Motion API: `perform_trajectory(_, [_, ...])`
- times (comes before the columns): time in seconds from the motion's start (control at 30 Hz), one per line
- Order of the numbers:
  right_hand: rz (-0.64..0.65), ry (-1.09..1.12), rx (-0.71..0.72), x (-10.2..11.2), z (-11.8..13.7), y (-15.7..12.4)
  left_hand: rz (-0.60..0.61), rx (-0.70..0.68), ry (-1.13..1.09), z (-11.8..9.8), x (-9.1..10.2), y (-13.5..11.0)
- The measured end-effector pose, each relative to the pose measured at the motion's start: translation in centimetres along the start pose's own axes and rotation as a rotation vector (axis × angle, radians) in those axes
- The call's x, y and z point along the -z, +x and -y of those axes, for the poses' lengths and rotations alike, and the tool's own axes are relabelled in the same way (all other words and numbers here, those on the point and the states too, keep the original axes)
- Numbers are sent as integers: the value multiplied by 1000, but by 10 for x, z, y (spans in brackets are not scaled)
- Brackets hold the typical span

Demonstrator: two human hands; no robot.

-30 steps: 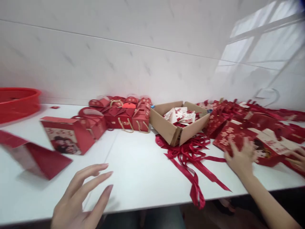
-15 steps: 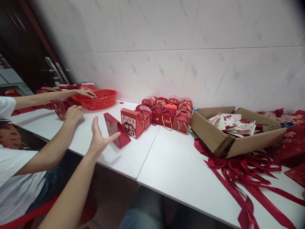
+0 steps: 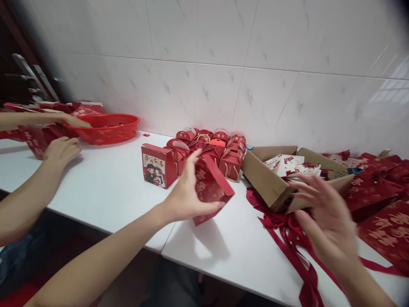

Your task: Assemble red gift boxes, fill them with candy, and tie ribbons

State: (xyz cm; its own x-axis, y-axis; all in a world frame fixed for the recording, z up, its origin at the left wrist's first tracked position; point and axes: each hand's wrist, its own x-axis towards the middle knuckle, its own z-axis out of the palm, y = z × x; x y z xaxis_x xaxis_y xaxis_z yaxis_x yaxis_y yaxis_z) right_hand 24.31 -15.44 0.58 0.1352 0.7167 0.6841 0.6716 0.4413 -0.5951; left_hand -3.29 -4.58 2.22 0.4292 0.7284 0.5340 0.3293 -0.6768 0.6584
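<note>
My left hand [image 3: 183,198] grips a red gift box [image 3: 207,185] by its sides, thumb at the lower edge, and holds it tilted just above the white table. My right hand [image 3: 332,226] is raised at the right, fingers spread and a little blurred, with nothing in it. It hovers in front of an open cardboard box [image 3: 266,183] of white and red printed packets [image 3: 287,165]. Dark red ribbons [image 3: 295,251] lie loose below that hand. Another red box with a printed couple [image 3: 159,166] stands upright to the left of the held one.
Small red candy boxes [image 3: 231,162] stand grouped against the tiled wall. A co-worker's hand [image 3: 76,120] reaches into a red basin [image 3: 110,134] at the left; their other hand [image 3: 62,151] is by a red bag [image 3: 35,140]. Red gift bags [image 3: 388,232] lie at the right.
My left hand has taken hold of the red box that stood on the table and brought it right. My right hand has come into view. The view has turned right.
</note>
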Motion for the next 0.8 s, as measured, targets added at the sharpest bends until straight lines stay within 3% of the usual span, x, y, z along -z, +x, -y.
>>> perform_trajectory(0.07, [141,151,-28,-25,20,17,57,-61,36,-15,-29,14])
perform_trajectory(0.2, [298,-122,-18,-44,39,54,131,-153,42,-31,-58,37])
perform_trajectory(0.33, [412,-239,-117,-22,37,79,151,-213,30,-34,-68,53])
perform_trajectory(0.53, [661,-303,-135,3,30,101,272,-240,17,-12,-88,61])
perform_trajectory(0.63, [754,-308,-107,1,23,105,451,-203,89,-10,-83,61])
perform_trajectory(0.8, [783,-297,-9,2,16,100,629,-148,277,-24,-45,68])
